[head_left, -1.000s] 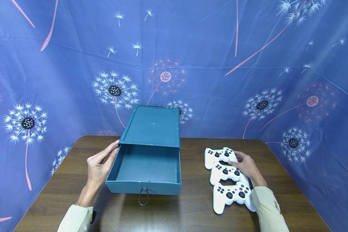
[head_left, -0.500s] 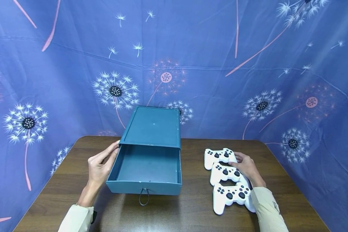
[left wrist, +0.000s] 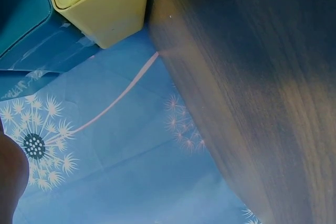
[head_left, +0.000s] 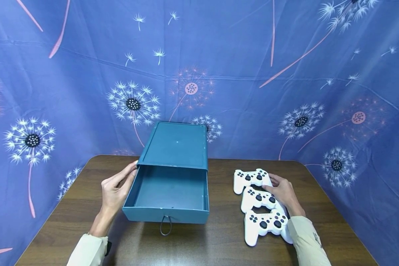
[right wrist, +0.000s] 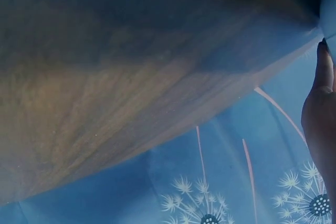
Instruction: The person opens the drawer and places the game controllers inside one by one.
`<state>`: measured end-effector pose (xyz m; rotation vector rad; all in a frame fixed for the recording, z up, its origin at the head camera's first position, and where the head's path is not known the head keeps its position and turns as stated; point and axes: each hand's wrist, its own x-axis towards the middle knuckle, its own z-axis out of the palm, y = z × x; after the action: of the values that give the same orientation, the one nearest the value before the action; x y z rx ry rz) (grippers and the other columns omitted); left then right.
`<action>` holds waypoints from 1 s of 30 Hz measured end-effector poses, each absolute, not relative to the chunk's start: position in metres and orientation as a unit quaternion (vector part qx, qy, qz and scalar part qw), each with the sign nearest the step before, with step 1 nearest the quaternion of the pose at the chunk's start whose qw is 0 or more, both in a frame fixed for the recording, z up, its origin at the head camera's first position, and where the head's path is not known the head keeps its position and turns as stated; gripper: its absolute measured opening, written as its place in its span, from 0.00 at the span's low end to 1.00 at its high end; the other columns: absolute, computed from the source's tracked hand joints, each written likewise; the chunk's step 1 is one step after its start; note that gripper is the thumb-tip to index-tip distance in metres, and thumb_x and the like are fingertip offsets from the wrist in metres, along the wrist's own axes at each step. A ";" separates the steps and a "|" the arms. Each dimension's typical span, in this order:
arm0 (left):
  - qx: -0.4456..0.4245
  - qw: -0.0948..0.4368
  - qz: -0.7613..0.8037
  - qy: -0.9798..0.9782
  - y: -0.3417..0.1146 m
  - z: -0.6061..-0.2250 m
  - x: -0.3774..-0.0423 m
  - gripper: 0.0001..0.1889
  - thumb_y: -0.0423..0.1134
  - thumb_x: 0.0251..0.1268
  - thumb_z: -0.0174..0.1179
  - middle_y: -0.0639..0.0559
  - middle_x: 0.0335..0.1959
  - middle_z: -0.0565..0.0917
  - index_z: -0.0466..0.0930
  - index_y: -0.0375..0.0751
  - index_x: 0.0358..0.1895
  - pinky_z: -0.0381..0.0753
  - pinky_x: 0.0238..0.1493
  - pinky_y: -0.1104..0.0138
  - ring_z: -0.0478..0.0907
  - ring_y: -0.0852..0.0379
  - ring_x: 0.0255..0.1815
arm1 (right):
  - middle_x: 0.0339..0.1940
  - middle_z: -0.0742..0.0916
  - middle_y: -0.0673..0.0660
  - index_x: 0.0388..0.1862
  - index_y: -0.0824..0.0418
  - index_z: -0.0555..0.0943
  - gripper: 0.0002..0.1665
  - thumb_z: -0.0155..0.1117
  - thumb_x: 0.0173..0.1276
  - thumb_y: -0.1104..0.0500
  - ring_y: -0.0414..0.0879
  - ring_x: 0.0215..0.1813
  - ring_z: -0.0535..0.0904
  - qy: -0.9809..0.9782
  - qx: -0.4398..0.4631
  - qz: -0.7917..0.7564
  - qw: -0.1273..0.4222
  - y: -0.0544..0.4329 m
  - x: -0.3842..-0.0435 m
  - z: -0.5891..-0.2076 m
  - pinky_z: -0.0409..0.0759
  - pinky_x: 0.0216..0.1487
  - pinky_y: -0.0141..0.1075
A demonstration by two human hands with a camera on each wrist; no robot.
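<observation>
A teal box [head_left: 174, 144] has its drawer [head_left: 166, 215] pulled out toward me, bare inside, with a small loop pull hanging at the front. My left hand [head_left: 114, 190] touches the box's left side near the drawer opening, fingers extended. Three white game controllers lie in a column on the right: a near one [head_left: 251, 234], a middle one [head_left: 248, 201] and a far one [head_left: 239, 181]. My right hand [head_left: 284, 192] holds the far controller by its right grip, thumb on the near side. In the right wrist view, the fingertips meet a pale rounded surface [right wrist: 329, 17].
The brown wooden table [head_left: 226, 244] reaches back to a blue dandelion-print cloth [head_left: 246, 111]. In the left wrist view, a yellow block-like thing [left wrist: 105, 11] sits against the teal box; the head view hides it.
</observation>
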<state>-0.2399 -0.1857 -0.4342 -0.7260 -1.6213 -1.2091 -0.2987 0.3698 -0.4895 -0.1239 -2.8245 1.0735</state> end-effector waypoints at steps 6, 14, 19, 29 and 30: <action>-0.296 0.479 -0.492 -0.664 -0.185 -0.433 -0.239 0.25 0.04 0.45 0.61 0.28 0.47 0.87 0.84 0.18 0.51 0.84 0.51 0.74 0.86 0.63 0.53 | 0.64 0.80 0.75 0.74 0.76 0.68 0.41 0.74 0.68 0.61 0.70 0.63 0.78 -0.929 -0.049 0.361 0.062 0.367 -0.298 -0.488 0.79 0.62 0.60; -0.291 0.480 -0.489 -0.668 -0.184 -0.432 -0.238 0.26 0.03 0.43 0.60 0.27 0.46 0.86 0.84 0.18 0.51 0.84 0.51 0.75 0.85 0.63 0.53 | 0.64 0.80 0.75 0.73 0.77 0.69 0.41 0.74 0.66 0.62 0.71 0.63 0.79 -0.934 -0.044 0.346 0.077 0.360 -0.298 -0.483 0.78 0.63 0.61; -0.289 0.479 -0.488 -0.670 -0.184 -0.432 -0.238 0.25 0.03 0.45 0.61 0.26 0.46 0.86 0.84 0.18 0.51 0.83 0.52 0.75 0.85 0.64 0.53 | 0.65 0.78 0.76 0.73 0.78 0.68 0.41 0.74 0.66 0.62 0.71 0.64 0.77 -0.937 -0.047 0.335 0.084 0.358 -0.298 -0.481 0.77 0.64 0.62; -0.286 0.481 -0.479 -0.676 -0.185 -0.432 -0.238 0.27 0.03 0.44 0.61 0.27 0.46 0.86 0.84 0.19 0.51 0.83 0.52 0.75 0.85 0.64 0.53 | 0.64 0.79 0.77 0.71 0.79 0.69 0.41 0.74 0.65 0.62 0.71 0.63 0.78 -0.940 -0.050 0.321 0.106 0.354 -0.294 -0.479 0.78 0.63 0.61; -0.286 0.481 -0.479 -0.676 -0.185 -0.432 -0.237 0.27 0.03 0.44 0.61 0.28 0.46 0.86 0.84 0.19 0.52 0.83 0.52 0.75 0.85 0.64 0.53 | 0.63 0.79 0.77 0.71 0.79 0.69 0.41 0.74 0.64 0.62 0.71 0.63 0.78 -0.939 -0.052 0.322 0.111 0.354 -0.294 -0.478 0.78 0.63 0.61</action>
<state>-0.2375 -0.1847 -0.4315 -0.6980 -1.6495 -1.1691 -0.2938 0.3536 -0.4785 -0.1528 -2.7586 0.9452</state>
